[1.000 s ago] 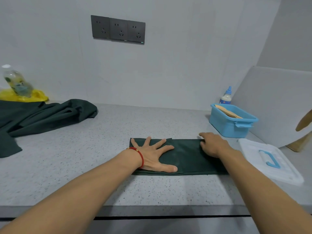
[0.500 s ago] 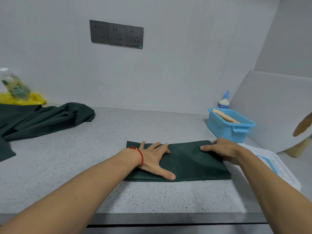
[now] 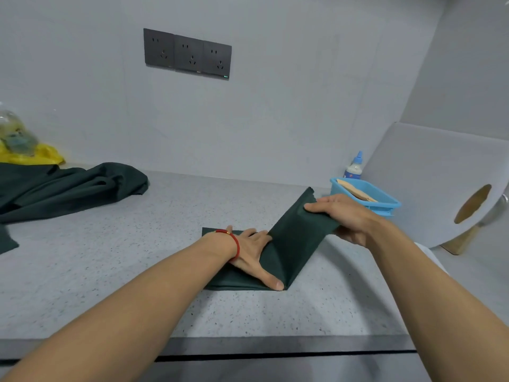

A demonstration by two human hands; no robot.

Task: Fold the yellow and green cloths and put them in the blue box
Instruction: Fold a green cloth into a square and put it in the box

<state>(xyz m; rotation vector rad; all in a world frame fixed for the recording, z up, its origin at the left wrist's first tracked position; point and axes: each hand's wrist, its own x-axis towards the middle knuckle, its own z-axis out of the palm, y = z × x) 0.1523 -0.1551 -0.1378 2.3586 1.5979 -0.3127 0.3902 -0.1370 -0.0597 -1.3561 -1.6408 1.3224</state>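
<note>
A dark green cloth [image 3: 292,244], folded into a strip, lies on the speckled counter [image 3: 110,271] in front of me. My left hand [image 3: 253,255] presses flat on its left half, fingers straight, thumb at the fold line. My right hand [image 3: 344,219] grips the cloth's right end and holds it lifted off the counter, tilted up toward the back. The blue box [image 3: 369,199] stands behind my right hand with a tan folded cloth inside. A yellow cloth [image 3: 35,157] lies at the far left under a clear bottle.
A larger dark green cloth [image 3: 63,188] lies crumpled at the back left. A glue bottle [image 3: 354,166] stands behind the box. A white board with a round hole [image 3: 440,183] leans at the right. Wall sockets [image 3: 187,53] sit above.
My right hand has taken hold of the cloth's right end and raised it off the counter toward the left. My left hand has stayed pressed on the left half.
</note>
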